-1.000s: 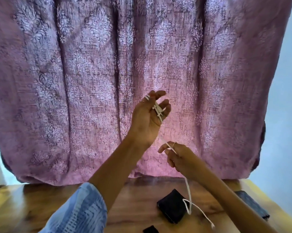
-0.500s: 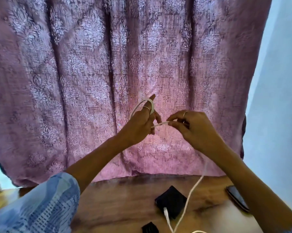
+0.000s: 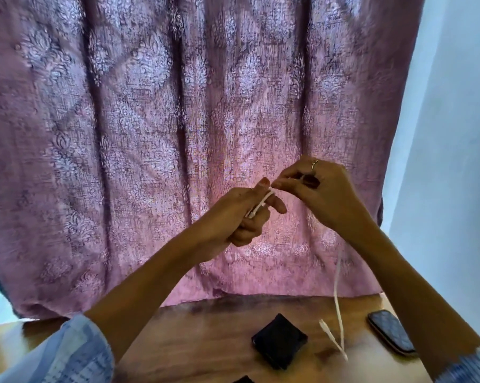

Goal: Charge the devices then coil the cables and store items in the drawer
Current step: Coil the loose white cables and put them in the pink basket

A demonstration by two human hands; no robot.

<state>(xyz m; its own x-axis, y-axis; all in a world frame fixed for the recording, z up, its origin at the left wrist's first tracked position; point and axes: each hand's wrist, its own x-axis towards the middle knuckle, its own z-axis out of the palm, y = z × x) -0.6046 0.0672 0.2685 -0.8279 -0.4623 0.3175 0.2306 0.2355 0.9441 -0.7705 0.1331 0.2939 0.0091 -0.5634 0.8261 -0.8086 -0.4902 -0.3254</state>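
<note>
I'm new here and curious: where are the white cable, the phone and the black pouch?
white cable (image 3: 337, 294), head view, hanging stretch.
phone (image 3: 391, 333), head view, screen middle.
black pouch (image 3: 279, 341), head view, top face.

1. Two bare forearms reach forward from the bottom edge of the view.
2. The left sleeve (image 3: 67, 352) is pale blue cloth with a faint printed pattern, pushed up near the elbow.
3. The right sleeve (image 3: 471, 366) is similar blue patterned cloth.
4. The right hand (image 3: 324, 194) wears a thin gold ring (image 3: 314, 164).

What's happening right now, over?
Both hands up. Left hand wrapped in white cable, right hand feeding it. Tail hangs to table. Nothing in the way.
</note>
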